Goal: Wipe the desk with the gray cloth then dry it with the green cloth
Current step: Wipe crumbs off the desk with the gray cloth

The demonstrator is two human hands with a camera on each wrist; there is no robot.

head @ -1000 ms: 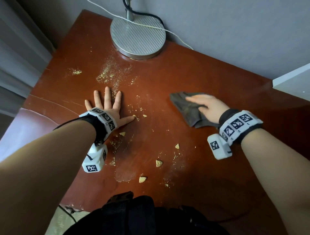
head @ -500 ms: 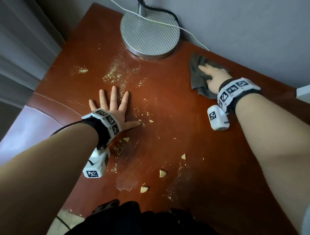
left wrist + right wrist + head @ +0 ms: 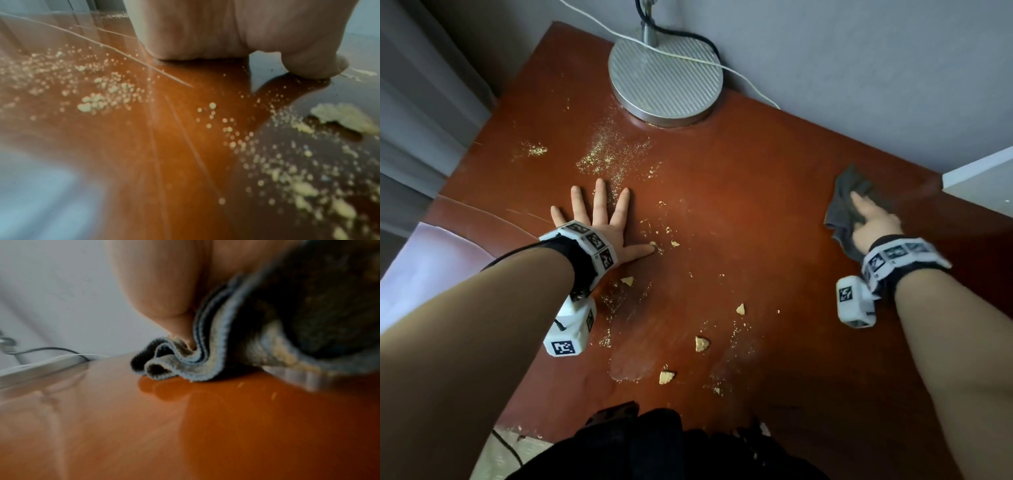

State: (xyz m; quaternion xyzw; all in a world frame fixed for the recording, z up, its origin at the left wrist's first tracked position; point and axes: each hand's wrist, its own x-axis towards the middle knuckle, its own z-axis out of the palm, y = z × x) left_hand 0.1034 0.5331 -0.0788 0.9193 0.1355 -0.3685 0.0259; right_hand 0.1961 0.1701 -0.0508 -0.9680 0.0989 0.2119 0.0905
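The reddish-brown desk is strewn with yellow crumbs and fine dust. My right hand lies with straight fingers on the bunched gray cloth, pressing it onto the desk near the back right edge. In the right wrist view the gray cloth folds up beside my thumb. My left hand rests flat on the desk at centre left, fingers spread, holding nothing. Its palm sits among crumbs. No green cloth is in view.
A round metal lamp base stands at the back centre, with a white cable running over it toward the wall. A white slab juts in at the right edge. Curtains hang at left. The desk's front edge is by my body.
My right hand slid the gray cloth from the desk's centre to the back beside the lamp, then rightward to the back right edge. The left hand stayed planted.
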